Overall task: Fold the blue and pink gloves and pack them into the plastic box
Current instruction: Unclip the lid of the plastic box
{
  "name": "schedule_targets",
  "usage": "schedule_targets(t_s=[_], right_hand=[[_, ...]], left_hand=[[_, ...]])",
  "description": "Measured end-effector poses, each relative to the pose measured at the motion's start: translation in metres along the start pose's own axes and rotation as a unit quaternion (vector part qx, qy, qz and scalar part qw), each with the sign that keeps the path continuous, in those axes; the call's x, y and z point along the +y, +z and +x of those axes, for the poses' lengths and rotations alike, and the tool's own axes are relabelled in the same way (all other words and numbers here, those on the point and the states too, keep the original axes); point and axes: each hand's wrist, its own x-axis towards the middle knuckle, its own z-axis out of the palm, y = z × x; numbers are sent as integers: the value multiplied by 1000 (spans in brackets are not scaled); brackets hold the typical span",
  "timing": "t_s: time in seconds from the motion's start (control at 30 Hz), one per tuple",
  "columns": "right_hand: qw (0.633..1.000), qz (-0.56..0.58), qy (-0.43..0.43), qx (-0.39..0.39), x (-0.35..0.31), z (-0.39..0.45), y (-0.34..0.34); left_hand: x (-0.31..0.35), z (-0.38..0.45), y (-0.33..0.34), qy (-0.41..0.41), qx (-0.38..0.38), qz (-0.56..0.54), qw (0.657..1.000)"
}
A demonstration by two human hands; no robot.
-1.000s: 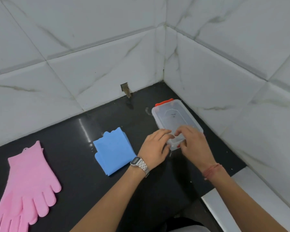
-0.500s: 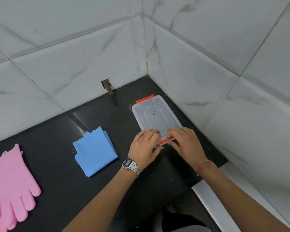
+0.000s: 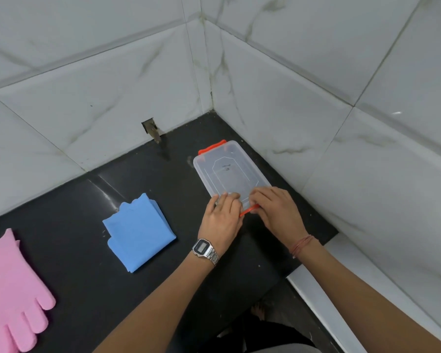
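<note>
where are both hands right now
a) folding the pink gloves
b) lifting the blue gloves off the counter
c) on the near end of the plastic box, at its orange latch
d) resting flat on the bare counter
c: the left hand and right hand are both at the near end of the lidded plastic box, around its near orange latch, while the folded blue gloves and pink gloves lie untouched.

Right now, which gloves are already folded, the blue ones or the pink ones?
The blue gloves, a flat folded square beside the clear plastic box. The pink gloves at the far left lie unfolded, fingers spread.
</note>
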Motion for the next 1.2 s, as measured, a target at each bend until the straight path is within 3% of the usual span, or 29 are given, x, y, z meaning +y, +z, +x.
schedule_targets(t_s=[0.27, 0.4, 0.53, 0.7, 0.9, 1.07, 1.2], right_hand=[[998, -10, 17, 62, -4, -10, 19], [999, -14, 10, 49, 3, -29, 31], [995, -14, 91, 36, -1, -43, 41], [955, 102, 260, 101, -29, -51, 50], [922, 234, 296, 89, -64, -53, 54], [876, 338, 340, 50, -69, -41, 45], [863, 368, 344, 36, -50, -18, 32]], left_hand=[[-5, -2, -2, 40, -49, 9, 998], [-15, -3, -7, 77, -80, -12, 994], [-35, 16, -27, 83, -28, -84, 993], [-85, 94, -28, -13, -30, -110, 993], [-124, 150, -10, -169, -215, -104, 956], [-137, 135, -8, -219, -198, -146, 944], [-143, 101, -18, -312, -160, -270, 897]])
